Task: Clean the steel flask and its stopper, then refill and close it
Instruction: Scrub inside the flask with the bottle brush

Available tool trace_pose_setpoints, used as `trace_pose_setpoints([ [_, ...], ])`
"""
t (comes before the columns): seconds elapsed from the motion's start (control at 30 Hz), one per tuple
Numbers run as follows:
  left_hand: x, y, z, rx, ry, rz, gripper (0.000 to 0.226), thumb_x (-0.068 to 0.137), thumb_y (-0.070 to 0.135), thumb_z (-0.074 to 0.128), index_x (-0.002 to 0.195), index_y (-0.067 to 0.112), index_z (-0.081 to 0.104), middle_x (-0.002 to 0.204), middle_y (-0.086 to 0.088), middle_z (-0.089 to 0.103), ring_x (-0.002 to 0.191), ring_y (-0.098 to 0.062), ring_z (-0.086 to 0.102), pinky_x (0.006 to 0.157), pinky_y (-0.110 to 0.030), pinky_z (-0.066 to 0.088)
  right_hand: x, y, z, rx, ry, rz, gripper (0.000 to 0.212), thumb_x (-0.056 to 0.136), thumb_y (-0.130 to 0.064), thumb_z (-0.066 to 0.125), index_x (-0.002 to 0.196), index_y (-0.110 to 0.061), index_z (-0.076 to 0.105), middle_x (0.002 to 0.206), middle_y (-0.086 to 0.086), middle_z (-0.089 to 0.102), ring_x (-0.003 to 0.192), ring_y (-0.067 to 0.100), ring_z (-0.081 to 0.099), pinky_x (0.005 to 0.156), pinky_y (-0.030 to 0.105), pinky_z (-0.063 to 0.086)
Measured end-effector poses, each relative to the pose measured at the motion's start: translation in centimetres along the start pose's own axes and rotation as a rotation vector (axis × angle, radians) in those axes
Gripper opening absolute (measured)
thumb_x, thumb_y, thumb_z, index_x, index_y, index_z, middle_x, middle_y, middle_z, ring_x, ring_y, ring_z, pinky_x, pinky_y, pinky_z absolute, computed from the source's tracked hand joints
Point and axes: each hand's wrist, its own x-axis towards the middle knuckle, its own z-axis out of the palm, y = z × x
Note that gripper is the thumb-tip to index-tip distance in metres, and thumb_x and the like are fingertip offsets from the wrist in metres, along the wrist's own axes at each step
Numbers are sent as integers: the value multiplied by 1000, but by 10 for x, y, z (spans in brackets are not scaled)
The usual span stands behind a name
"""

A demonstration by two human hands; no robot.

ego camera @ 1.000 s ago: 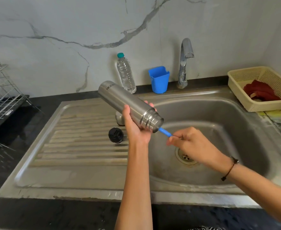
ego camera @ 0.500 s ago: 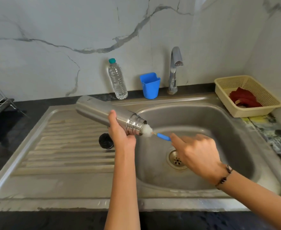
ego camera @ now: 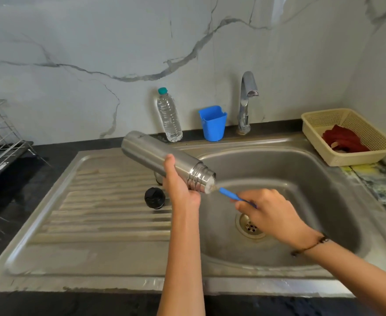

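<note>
over the sink (ego camera: pixel 301 156), left hand (ego camera: pixel 180 188) grips flask (ego camera: pixel 155 156); right hand (ego camera: pixel 271 213) fingers pinch brush (ego camera: pixel 229 194).

Brushed steel flask (ego camera: pixel 155 153), dull scuffed steel sink (ego camera: pixel 301 169), glossy blue plastic brush handle (ego camera: pixel 229 194), veined marble wall (ego camera: pixel 119 53).

Silver flask (ego camera: pixel 155 153), blue brush (ego camera: pixel 230 195), black stopper (ego camera: pixel 154 198), blue cup (ego camera: pixel 213 124), cream basket (ego camera: pixel 324 142), red cloth (ego camera: pixel 344 139), grey-veined white wall (ego camera: pixel 119 53).
</note>
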Motion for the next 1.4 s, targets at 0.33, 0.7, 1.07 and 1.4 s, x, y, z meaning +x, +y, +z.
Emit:
trace_pose_setpoints([
  [0.33,-6,-1,3,-21,-77,-26,44,85,38,63,120,11,60,100,-6,68,89,-24,66,77,-36,56,-7,0,-15,889,-379,325,26,95,-14,47,92,-2,70,42,-2,22,32,9,15,40,16,9],
  [0.7,-10,-6,4,-23,-89,-31,23,87,35,62,99,15,61,87,-4,68,81,-23,65,84,-40,53,2,-17,-15,650,-200,249,19,87,-16,57,80,-8,72,40,-3,29,34,10,22,36,18,16],
  [1.07,-11,2,3,0,-52,-26,29,85,36,64,105,15,60,92,-3,68,81,-20,66,74,-34,55,-16,-23,-14,-422,213,-209,18,83,-36,62,76,-21,54,66,4,62,63,30,62,48,28,30],
  [1.4,-2,0,-3,-46,-48,0,39,84,38,65,115,15,62,98,-2,69,93,-20,66,91,-38,53,-20,-9,-6,-631,438,-399,12,65,-8,62,76,-10,67,46,0,44,33,23,39,42,26,17],
])
